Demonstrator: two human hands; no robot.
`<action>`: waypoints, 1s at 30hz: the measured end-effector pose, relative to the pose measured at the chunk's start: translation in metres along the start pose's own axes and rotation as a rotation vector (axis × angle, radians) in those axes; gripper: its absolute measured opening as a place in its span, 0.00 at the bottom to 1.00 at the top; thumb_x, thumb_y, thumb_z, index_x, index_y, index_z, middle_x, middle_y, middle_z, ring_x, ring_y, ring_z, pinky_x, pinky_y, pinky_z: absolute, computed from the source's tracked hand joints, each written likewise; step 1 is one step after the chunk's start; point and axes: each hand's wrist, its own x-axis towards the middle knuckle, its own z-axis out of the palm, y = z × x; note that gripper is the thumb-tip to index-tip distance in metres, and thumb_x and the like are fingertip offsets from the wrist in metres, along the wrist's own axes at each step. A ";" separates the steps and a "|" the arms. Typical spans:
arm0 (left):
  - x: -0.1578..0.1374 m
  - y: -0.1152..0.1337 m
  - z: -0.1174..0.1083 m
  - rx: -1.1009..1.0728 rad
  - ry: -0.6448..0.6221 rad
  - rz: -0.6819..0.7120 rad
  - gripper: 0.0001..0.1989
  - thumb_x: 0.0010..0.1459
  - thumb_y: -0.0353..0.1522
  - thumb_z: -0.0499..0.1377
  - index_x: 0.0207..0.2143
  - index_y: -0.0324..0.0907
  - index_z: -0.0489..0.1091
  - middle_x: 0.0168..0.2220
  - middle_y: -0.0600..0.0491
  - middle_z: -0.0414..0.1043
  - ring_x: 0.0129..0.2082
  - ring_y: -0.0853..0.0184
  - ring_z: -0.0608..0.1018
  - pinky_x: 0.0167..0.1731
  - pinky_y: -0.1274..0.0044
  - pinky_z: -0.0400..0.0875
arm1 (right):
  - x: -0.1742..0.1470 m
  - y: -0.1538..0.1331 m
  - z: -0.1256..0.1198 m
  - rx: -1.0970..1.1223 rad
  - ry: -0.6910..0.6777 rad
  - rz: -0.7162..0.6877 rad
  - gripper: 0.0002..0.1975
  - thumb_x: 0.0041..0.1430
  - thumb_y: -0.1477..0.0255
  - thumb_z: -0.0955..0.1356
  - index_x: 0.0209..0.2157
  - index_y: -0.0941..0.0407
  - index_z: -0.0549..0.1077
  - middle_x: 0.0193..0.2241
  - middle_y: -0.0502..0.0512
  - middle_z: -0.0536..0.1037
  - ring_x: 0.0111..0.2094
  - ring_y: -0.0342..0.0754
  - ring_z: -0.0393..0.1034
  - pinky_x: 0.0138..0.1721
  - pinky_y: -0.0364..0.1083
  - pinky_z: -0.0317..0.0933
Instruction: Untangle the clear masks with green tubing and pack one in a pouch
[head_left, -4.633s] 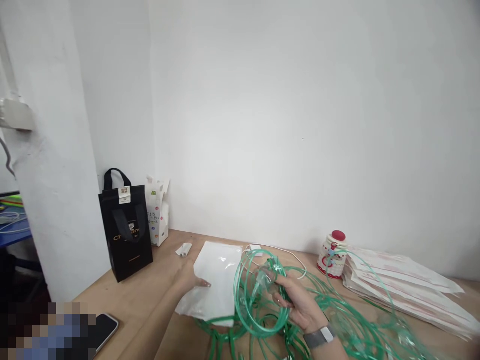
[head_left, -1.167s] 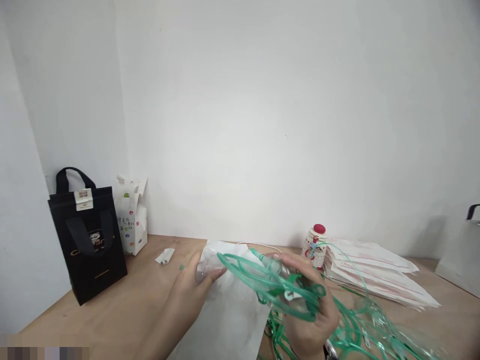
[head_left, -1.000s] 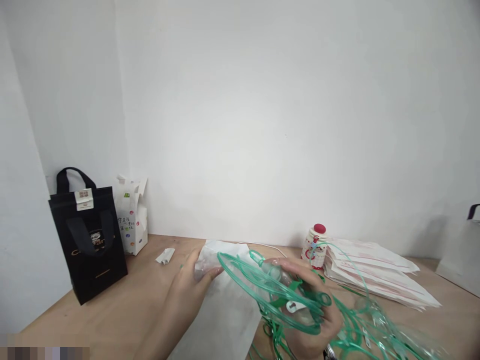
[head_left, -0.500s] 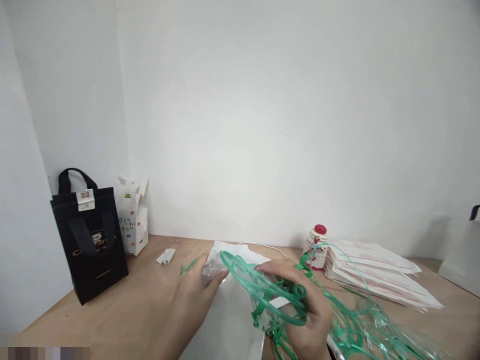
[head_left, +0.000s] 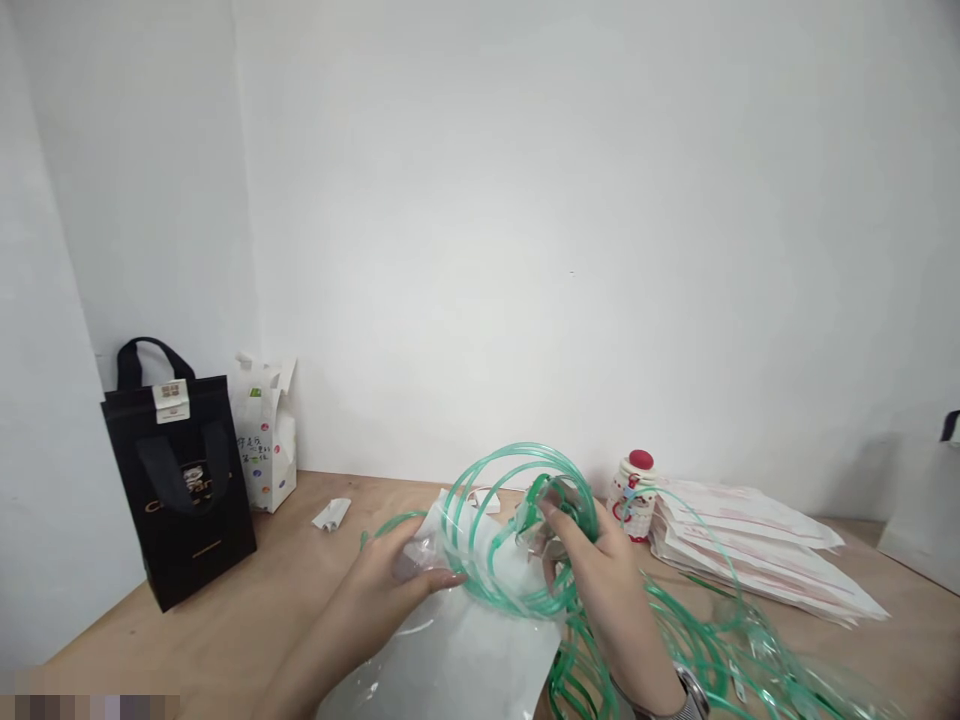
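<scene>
A white and clear plastic bag (head_left: 472, 650) lies in front of me, its upper edge gripped between the thumb and fingers of my left hand (head_left: 397, 572). Over the bag's mouth my right hand (head_left: 596, 565) holds a clear mask with green fittings (head_left: 559, 500), its fingers wrapped round it. Loops of coiled green tubing (head_left: 536, 603) hang with the mask and spread left, close to my left thumb. Whether any loop is inside the bag I cannot tell. A piece of green tubing or strap (head_left: 382, 527) shows behind my left hand.
More tangled green tubing and clear masks (head_left: 757, 650) lie to the right. Behind them are a stack of white printed bags (head_left: 750, 540) and a red-topped bottle (head_left: 634, 500). At left stand a black tote bag (head_left: 191, 560) and a white paper bag (head_left: 277, 450), with a paper scrap (head_left: 332, 513) nearby.
My right hand has lifted and turned the mask, and the coil now stands more upright with its loops fanned over the bag. My left hand has shifted slightly, still on the bag.
</scene>
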 end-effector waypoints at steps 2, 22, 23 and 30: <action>0.001 0.001 0.001 -0.043 -0.014 -0.002 0.10 0.49 0.34 0.62 0.37 0.46 0.73 0.39 0.53 0.76 0.48 0.56 0.71 0.51 0.69 0.59 | 0.002 0.000 -0.002 -0.023 -0.078 0.036 0.09 0.52 0.65 0.67 0.30 0.57 0.69 0.20 0.48 0.73 0.21 0.44 0.67 0.23 0.41 0.63; 0.006 -0.004 0.006 -0.302 -0.106 -0.066 0.07 0.49 0.35 0.63 0.30 0.41 0.75 0.35 0.52 0.77 0.39 0.59 0.75 0.38 0.75 0.68 | 0.004 0.005 -0.011 -0.473 -0.578 -0.041 0.09 0.53 0.69 0.65 0.33 0.57 0.75 0.31 0.52 0.78 0.34 0.51 0.70 0.37 0.45 0.61; 0.006 -0.005 0.007 -0.299 -0.102 -0.069 0.07 0.49 0.35 0.63 0.29 0.41 0.75 0.34 0.51 0.77 0.38 0.59 0.75 0.38 0.75 0.68 | 0.004 0.005 -0.012 -0.516 -0.569 -0.056 0.09 0.53 0.69 0.65 0.35 0.56 0.75 0.34 0.51 0.78 0.36 0.51 0.70 0.39 0.45 0.61; 0.012 -0.007 0.012 -0.293 -0.046 -0.048 0.09 0.53 0.37 0.59 0.30 0.41 0.75 0.33 0.51 0.76 0.39 0.59 0.74 0.39 0.74 0.67 | 0.010 0.016 -0.007 -0.805 -0.264 0.000 0.14 0.57 0.70 0.59 0.36 0.61 0.73 0.35 0.65 0.77 0.39 0.60 0.69 0.40 0.53 0.58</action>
